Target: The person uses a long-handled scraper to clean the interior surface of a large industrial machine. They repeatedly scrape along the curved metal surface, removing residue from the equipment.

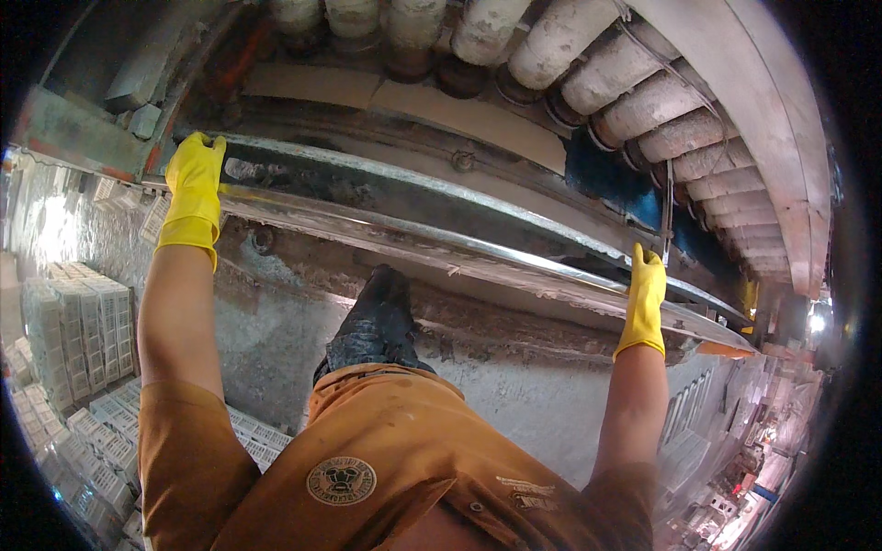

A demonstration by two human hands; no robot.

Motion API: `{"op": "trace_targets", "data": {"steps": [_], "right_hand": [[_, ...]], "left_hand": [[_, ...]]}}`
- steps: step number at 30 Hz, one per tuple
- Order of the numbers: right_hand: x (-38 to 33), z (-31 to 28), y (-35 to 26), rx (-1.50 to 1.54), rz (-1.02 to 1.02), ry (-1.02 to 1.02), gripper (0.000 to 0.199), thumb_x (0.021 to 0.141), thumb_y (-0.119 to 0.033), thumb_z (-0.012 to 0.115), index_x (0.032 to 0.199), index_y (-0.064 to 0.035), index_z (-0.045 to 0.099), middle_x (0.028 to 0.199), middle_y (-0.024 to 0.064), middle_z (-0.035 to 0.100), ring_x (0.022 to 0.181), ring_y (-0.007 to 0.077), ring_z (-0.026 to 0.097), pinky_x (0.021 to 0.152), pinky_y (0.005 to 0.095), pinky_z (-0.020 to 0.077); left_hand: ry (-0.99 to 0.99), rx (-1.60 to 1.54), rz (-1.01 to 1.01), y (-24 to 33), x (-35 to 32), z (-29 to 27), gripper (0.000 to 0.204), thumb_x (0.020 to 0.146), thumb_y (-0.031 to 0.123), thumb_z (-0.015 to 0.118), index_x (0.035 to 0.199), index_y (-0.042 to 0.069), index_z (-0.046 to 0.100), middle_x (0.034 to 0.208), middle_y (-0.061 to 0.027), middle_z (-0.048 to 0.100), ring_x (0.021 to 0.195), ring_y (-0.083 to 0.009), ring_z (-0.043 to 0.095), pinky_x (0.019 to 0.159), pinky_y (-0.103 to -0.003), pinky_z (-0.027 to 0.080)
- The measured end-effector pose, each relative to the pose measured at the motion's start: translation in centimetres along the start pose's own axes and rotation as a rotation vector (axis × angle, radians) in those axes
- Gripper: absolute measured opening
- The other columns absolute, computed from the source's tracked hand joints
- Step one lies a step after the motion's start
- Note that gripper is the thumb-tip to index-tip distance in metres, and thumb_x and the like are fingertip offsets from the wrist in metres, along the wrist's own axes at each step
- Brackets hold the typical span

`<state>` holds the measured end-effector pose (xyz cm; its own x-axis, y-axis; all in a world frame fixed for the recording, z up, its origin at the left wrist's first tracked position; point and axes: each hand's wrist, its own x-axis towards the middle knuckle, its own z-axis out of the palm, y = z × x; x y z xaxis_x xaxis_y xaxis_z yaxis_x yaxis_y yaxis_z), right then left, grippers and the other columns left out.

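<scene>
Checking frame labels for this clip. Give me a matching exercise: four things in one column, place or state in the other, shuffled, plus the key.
Things
1. left hand
2. right hand
3. boot
4. pipes

Place or state
A. dark, planted on the grimy ledge below the rail
B. pale and crusted, side by side in a row across the top
C. yellow glove, gripping the metal rail at its far left end
D. yellow glove, gripping the rail near its right end

Pairs: 1-C, 2-D, 3-A, 4-B
</scene>
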<state>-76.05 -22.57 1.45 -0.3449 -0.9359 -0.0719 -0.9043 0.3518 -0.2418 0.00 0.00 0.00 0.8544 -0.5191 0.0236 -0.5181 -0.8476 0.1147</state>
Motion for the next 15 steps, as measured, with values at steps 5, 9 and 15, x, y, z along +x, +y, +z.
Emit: {"op": "trace_targets", "data": {"steps": [5,9,15], "right_hand": [[-1.2,1.2,0.9,0.059,-0.009,0.009,0.057,0.099,-0.055,0.06,0.122,-0.0044,0.074,0.099,0.0168,0.078,0.077,0.0311,0.075,0.074,0.0415,0.0567],[-0.8,0.3,2.0,0.01,-0.031,0.018,0.06,0.099,-0.058,0.058,0.12,-0.0046,0.074,0.1,0.0167,0.078,0.08,0.032,0.075,0.075,0.042,0.0567],[-0.5,0.7,4.9,-0.015,-0.005,0.02,0.062,0.098,-0.061,0.056,0.122,-0.0061,0.074,0.094,0.0164,0.078,0.069,0.0302,0.075,0.074,0.042,0.0567]], "left_hand": [[-0.019,-0.046,-0.029,0.0,0.2,-1.2,0.047,0.094,0.053,0.067,0.118,0.014,0.075,0.119,-0.0141,0.076,0.111,-0.0376,0.071,0.094,-0.048,0.053],[-0.009,-0.032,-0.013,-0.1,-1.4,-0.4,0.047,0.094,0.053,0.066,0.117,0.013,0.074,0.119,-0.0145,0.076,0.111,-0.0384,0.07,0.094,-0.049,0.053],[0.0,-0.016,0.003,-0.2,-3.4,0.0,0.048,0.094,0.053,0.066,0.118,0.012,0.074,0.121,-0.0153,0.075,0.112,-0.0387,0.07,0.096,-0.048,0.052]]}}
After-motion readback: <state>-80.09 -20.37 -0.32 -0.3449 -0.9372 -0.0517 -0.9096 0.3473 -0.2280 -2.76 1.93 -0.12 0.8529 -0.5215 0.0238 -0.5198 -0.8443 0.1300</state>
